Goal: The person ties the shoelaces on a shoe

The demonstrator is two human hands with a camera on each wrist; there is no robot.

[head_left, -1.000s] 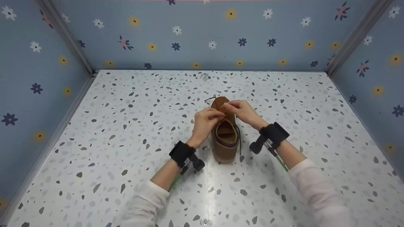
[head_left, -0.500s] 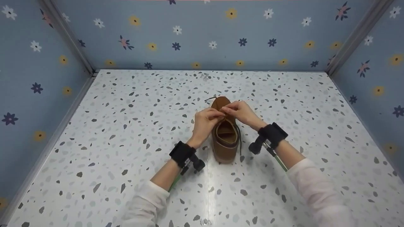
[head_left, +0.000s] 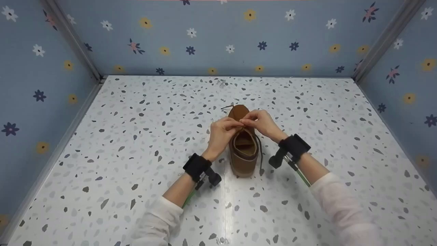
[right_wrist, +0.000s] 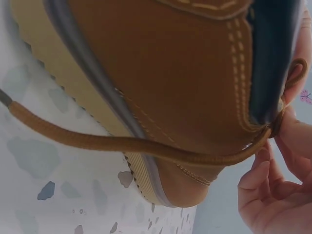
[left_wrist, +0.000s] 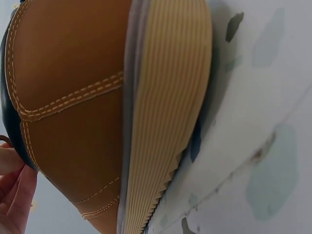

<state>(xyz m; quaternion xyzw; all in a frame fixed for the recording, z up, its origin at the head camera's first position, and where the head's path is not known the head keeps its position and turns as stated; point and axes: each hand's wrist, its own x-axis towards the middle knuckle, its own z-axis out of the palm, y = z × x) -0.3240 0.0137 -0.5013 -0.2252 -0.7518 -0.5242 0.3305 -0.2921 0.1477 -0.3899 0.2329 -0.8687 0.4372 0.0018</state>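
A brown leather ankle shoe [head_left: 243,167] stands upright, its toe pointing away from me. Over its lacing, just in front of the opening, my left hand [head_left: 220,135] pinches the brown shoelace [right_wrist: 185,157] with thumb and fingertips. My right hand [head_left: 264,123] pinches the lace right beside it, the fingertips of both hands meeting. In the right wrist view a small lace loop [right_wrist: 297,70] rises by the fingers, and a long lace end trails down the shoe's right side. The left wrist view shows the stitched side and ridged pale sole [left_wrist: 163,97]. The knot area is mostly hidden by fingers.
The shoe is on a white speckled tabletop [head_left: 143,136]. Blue flower-patterned panels [head_left: 211,37] enclose the back and both sides. Another lace end [head_left: 227,107] sticks out left of the toe. Black straps with cameras [head_left: 197,167] sit on both wrists.
My right hand has moved slightly back toward me, its fingertips closing in on the left fingertips. The lace end at the shoe's right has shifted a little outward. The left hand stays put.
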